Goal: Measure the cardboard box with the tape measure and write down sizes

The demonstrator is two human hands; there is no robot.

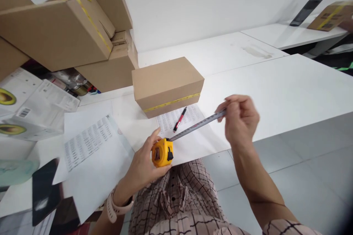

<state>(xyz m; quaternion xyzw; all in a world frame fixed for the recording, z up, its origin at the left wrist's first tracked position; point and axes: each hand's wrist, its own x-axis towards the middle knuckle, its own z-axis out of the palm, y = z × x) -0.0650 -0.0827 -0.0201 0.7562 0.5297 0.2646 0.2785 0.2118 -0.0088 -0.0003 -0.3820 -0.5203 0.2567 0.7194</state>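
Note:
My left hand [147, 156] is closed around the yellow case of a tape measure [162, 153], near the front edge of the white table. From the case the grey blade [197, 125] runs up to the right, where my right hand [241, 119] pinches its free end. Just behind the blade lies a red and black pen [180, 119] on a printed sheet [202, 119]. A closed cardboard box [168, 80] with a yellow tape strip along its front side stands behind the pen, partly on that sheet.
Several cardboard boxes [55, 31] are piled at the left. Below them are white avocado-printed boxes [41, 106], printed papers [91, 150] and a black phone-like slab [45, 191]. A dark bottle [310, 3] and a small taped box [329, 16] stand far right, a person's hand beside it.

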